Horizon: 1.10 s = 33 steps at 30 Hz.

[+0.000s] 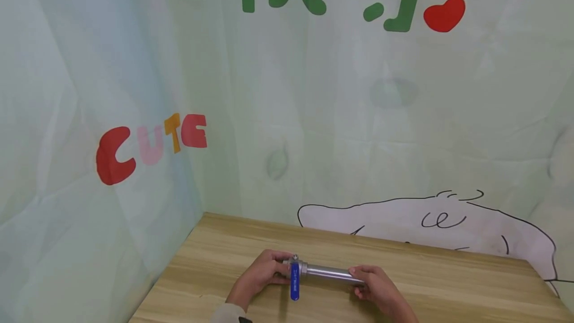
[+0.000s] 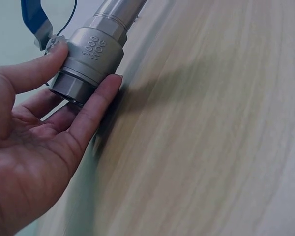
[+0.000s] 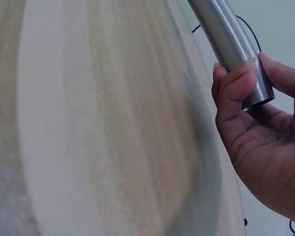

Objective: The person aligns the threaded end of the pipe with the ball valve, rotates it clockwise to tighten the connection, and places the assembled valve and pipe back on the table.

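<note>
A steel ball valve [image 2: 93, 51] with a blue lever handle [image 1: 294, 281] is joined to a straight steel pipe [image 1: 329, 272], and both are held just above the table. My left hand [image 1: 267, 269] grips the valve body at its outer end, thumb on one side and fingers on the other, as the left wrist view shows. Around the pipe's far end curl the fingers and thumb of my right hand [image 3: 265, 128]. The pipe's open end [image 3: 259, 104] faces my right palm. In the head view the lever points toward me.
The wood-grain table [image 1: 215, 243] runs beneath both hands. Behind it and on the left stand pale fabric walls [image 1: 251, 113] printed with letters, a red heart [image 1: 445, 15] and a line drawing.
</note>
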Available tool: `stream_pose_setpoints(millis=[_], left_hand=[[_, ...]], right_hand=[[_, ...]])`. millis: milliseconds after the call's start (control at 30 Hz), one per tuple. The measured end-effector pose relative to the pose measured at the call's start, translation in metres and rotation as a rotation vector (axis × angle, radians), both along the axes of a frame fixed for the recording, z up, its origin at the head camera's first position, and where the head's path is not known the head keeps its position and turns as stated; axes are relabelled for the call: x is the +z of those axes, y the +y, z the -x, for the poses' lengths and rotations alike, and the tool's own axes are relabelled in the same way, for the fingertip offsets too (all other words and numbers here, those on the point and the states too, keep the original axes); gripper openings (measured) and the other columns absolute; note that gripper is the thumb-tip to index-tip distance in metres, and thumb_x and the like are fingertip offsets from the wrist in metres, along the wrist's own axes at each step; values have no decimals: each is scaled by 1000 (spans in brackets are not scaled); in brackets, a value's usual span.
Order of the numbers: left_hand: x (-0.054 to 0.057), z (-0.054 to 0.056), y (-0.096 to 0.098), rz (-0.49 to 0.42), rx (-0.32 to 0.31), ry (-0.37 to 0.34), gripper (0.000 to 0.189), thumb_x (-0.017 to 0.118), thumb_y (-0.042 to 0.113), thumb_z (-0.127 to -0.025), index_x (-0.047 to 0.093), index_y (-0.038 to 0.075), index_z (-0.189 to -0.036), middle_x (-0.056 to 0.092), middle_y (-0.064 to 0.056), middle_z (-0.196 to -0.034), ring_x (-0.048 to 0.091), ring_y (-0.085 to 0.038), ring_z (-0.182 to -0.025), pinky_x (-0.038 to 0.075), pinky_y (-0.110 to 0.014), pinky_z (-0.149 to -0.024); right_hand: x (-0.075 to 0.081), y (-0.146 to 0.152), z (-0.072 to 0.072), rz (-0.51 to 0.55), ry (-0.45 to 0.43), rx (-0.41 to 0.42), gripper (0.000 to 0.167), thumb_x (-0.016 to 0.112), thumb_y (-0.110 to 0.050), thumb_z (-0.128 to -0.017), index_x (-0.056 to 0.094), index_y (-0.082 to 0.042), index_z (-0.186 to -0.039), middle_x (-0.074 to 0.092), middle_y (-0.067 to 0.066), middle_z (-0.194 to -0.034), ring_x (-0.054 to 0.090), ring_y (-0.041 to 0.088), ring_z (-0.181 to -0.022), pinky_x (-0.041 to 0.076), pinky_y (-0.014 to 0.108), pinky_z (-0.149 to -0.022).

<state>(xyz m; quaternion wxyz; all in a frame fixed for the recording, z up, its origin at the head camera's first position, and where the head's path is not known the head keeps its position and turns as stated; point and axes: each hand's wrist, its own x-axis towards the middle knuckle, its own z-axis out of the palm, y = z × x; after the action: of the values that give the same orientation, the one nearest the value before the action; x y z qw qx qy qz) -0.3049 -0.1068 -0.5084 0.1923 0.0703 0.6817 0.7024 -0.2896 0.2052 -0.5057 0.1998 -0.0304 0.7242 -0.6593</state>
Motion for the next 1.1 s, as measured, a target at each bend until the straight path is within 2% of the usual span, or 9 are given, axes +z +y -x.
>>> stream_pose_setpoints(millis=[233, 367, 633, 867, 1000, 1100], left_hand=[[0, 0, 3, 4, 14, 2, 46, 64, -5, -79, 59, -10, -124, 67, -17, -114, 67, -25, -95, 58, -44, -85], [0, -1, 7, 11, 42, 23, 48, 65, -9, -74, 61, -10, -121, 68, -16, -111, 68, -25, -92, 59, -44, -82], [-3, 1, 13, 17, 78, 77, 50, 64, -17, -68, 63, -9, -118, 68, -15, -108, 67, -22, -88, 59, -43, -80], [-6, 4, 11, 80, 63, 177, 52, 69, -16, -64, 70, 0, -113, 67, -14, -113, 62, -20, -93, 58, -32, -78], [-6, 3, 11, 120, 49, 204, 53, 70, -14, -65, 70, 4, -115, 65, -15, -119, 61, -21, -99, 58, -32, -81], [-6, 2, 10, 136, 31, 215, 52, 71, -14, -66, 69, 2, -116, 65, -16, -120, 62, -22, -99, 58, -33, -81]], right_hand=[[4, 3, -1, -10, -24, 22, 47, 57, -28, -97, 54, 13, -120, 65, 9, -85, 55, 10, -68, 48, 21, -63], [2, 5, -1, -5, -28, 25, 49, 58, -27, -96, 52, 14, -122, 64, 8, -87, 55, 10, -70, 48, 21, -64], [-5, 6, 0, 19, -11, -13, 50, 61, -25, -94, 51, 13, -124, 59, 6, -92, 54, 10, -68, 47, 20, -62], [-6, 5, 0, 26, -27, -55, 50, 62, -22, -94, 48, 11, -129, 61, 9, -100, 53, 8, -65, 46, 18, -58], [-7, 4, 1, 31, -30, -66, 51, 62, -20, -93, 46, 11, -130, 62, 10, -102, 53, 7, -63, 45, 17, -56], [-9, 4, 0, 32, -31, -76, 51, 63, -20, -92, 47, 11, -129, 62, 11, -102, 53, 7, -63, 46, 17, -55]])
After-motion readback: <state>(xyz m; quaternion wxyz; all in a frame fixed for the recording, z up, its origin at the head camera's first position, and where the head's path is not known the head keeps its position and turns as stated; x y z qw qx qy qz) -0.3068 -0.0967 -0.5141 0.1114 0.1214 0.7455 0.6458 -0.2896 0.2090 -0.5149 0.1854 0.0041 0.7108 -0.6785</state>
